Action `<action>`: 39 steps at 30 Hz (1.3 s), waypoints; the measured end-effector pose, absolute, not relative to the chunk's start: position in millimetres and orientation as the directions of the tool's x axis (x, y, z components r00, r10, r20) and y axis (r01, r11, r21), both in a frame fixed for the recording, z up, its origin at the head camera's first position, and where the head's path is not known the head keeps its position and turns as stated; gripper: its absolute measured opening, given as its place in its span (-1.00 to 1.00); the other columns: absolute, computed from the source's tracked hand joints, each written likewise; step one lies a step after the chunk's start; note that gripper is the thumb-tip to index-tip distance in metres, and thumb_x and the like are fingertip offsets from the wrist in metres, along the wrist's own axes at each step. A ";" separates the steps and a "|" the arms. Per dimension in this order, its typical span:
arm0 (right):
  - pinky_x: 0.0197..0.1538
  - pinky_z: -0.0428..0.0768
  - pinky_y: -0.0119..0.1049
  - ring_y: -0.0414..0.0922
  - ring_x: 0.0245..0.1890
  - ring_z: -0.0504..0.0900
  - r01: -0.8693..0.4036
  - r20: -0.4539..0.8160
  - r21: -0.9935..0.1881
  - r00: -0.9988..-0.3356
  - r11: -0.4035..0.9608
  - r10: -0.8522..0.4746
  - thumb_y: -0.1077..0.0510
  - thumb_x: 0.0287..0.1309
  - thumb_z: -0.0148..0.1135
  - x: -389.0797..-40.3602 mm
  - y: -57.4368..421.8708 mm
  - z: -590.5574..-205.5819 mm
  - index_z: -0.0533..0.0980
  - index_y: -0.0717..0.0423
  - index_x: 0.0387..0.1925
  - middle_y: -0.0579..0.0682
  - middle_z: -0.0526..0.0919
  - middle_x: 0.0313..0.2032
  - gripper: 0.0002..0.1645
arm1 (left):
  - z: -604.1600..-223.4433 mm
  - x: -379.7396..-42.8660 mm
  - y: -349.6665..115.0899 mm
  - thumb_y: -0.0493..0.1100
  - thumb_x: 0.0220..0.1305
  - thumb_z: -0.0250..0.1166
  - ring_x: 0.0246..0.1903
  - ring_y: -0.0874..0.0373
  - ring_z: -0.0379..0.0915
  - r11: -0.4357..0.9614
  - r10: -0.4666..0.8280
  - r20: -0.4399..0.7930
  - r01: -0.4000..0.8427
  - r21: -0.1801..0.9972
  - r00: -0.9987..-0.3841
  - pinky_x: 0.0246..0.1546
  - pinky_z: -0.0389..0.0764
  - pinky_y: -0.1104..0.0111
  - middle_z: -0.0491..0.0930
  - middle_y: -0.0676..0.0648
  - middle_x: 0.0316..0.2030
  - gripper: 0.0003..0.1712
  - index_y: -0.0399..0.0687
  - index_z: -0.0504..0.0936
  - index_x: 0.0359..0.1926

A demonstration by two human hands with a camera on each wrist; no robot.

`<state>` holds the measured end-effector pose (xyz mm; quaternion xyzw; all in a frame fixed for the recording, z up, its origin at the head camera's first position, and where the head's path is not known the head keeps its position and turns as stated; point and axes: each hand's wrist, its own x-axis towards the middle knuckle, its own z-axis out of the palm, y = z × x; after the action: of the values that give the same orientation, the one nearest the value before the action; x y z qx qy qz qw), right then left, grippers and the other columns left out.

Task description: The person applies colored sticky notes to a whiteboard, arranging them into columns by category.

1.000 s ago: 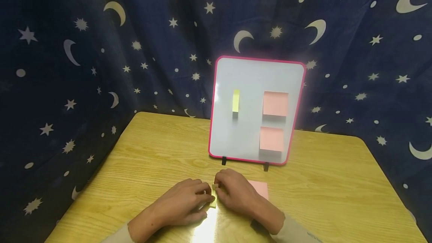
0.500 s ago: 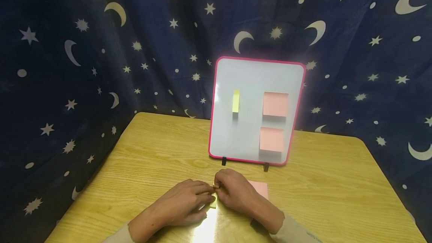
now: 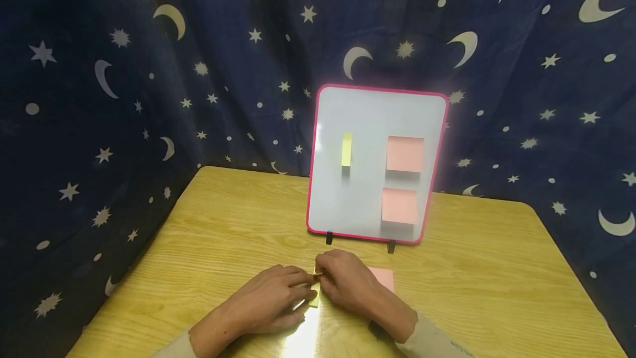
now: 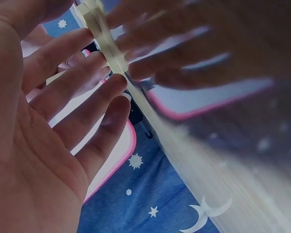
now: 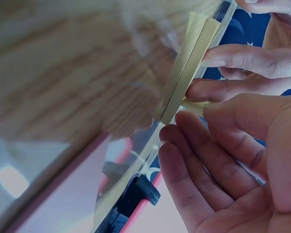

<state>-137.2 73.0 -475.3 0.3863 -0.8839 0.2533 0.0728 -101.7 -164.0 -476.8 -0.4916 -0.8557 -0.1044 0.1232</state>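
Note:
A narrow pad of yellow sticky notes (image 3: 314, 299) lies on the table between the two hands. With extended fingers, the left hand (image 3: 273, 300) rests its fingertips on the pad, also seen in the left wrist view along the pad's edge (image 4: 111, 51). At the pad's far end, the right hand (image 3: 345, 280) pinches the raised end of the top yellow sticky note (image 3: 318, 275) between thumb and index finger. The right wrist view shows this raised strip (image 5: 196, 107) by the thumb, above the pad's side (image 5: 189, 70).
A whiteboard (image 3: 365, 109) with a pink frame stands behind the hands on black feet (image 3: 329, 237). It bears a narrow yellow note (image 3: 346, 151) and two pink notes, an upper one (image 3: 405, 153) and a lower one (image 3: 399, 206). A pink pad (image 3: 383, 278) lies beside the right wrist.
The far end of the top yellow note has been lifted and bent up from the pad by the right fingers. Both hands have stayed almost in place.

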 end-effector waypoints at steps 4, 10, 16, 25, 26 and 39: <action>-0.36 0.50 -0.48 -0.38 -0.46 0.48 -0.706 0.306 -0.424 -0.701 0.567 -0.644 0.35 0.07 0.34 -138.1 73.6 -475.0 0.55 -0.09 -0.48 -0.27 0.59 -0.49 -0.75 | -476.8 -102.1 -163.7 0.02 0.34 0.39 0.15 0.20 0.61 0.493 0.817 0.319 0.869 0.045 -0.480 0.03 0.66 0.28 0.70 0.10 0.15 -0.76 0.20 0.77 0.00; -0.39 0.48 -0.51 -0.40 -0.47 0.49 -0.696 0.286 -0.454 -0.705 0.556 -0.648 0.37 0.10 0.32 -139.5 74.9 -473.4 0.55 -0.07 -0.46 -0.28 0.61 -0.49 -0.75 | -476.6 -102.4 -163.3 0.03 0.36 0.38 0.14 0.17 0.62 0.502 0.816 0.311 0.864 0.034 -0.486 0.03 0.67 0.26 0.69 0.11 0.21 -0.78 0.23 0.77 -0.02; -0.40 0.49 -0.52 -0.41 -0.46 0.51 -0.689 0.268 -0.481 -0.705 0.543 -0.657 0.37 0.13 0.31 -141.8 75.7 -471.2 0.56 -0.05 -0.43 -0.26 0.64 -0.47 -0.77 | -476.7 -101.6 -163.1 0.04 0.35 0.38 0.15 0.18 0.62 0.511 0.812 0.312 0.859 0.031 -0.494 0.01 0.68 0.26 0.69 0.11 0.22 -0.77 0.23 0.78 -0.01; -0.46 0.45 -0.52 -0.41 -0.48 0.49 -0.684 0.261 -0.509 -0.701 0.522 -0.664 0.35 0.19 0.28 -145.5 78.2 -469.2 0.55 0.00 -0.38 -0.26 0.66 -0.46 -0.82 | -477.0 -101.7 -161.5 0.02 0.35 0.39 0.14 0.19 0.62 0.510 0.804 0.337 0.860 0.034 -0.490 0.02 0.67 0.27 0.71 0.11 0.14 -0.79 0.19 0.79 -0.04; -0.45 0.46 -0.53 -0.41 -0.47 0.50 -0.685 0.263 -0.512 -0.699 0.518 -0.665 0.35 0.20 0.27 -145.9 78.4 -469.3 0.56 0.00 -0.37 -0.24 0.69 -0.44 -0.83 | -477.2 -101.7 -161.3 0.02 0.35 0.39 0.14 0.20 0.62 0.510 0.803 0.340 0.860 0.032 -0.489 0.01 0.67 0.27 0.72 0.11 0.14 -0.80 0.19 0.79 -0.05; -0.48 0.39 -0.51 -0.39 -0.51 0.38 -0.687 0.290 -0.516 -0.701 0.511 -0.651 0.35 0.27 0.26 -149.1 79.5 -471.2 0.45 -0.08 -0.38 -0.32 0.50 -0.52 -0.73 | -476.1 -100.9 -159.8 0.02 0.39 0.37 0.13 0.19 0.65 0.519 0.806 0.319 0.855 0.026 -0.499 -0.02 0.67 0.26 0.71 0.11 0.17 -0.83 0.22 0.78 -0.06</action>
<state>-149.1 79.5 -471.2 0.3852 -0.8686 0.3102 0.0293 -100.9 -159.8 -476.1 -0.4822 -0.8609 -0.0905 0.1346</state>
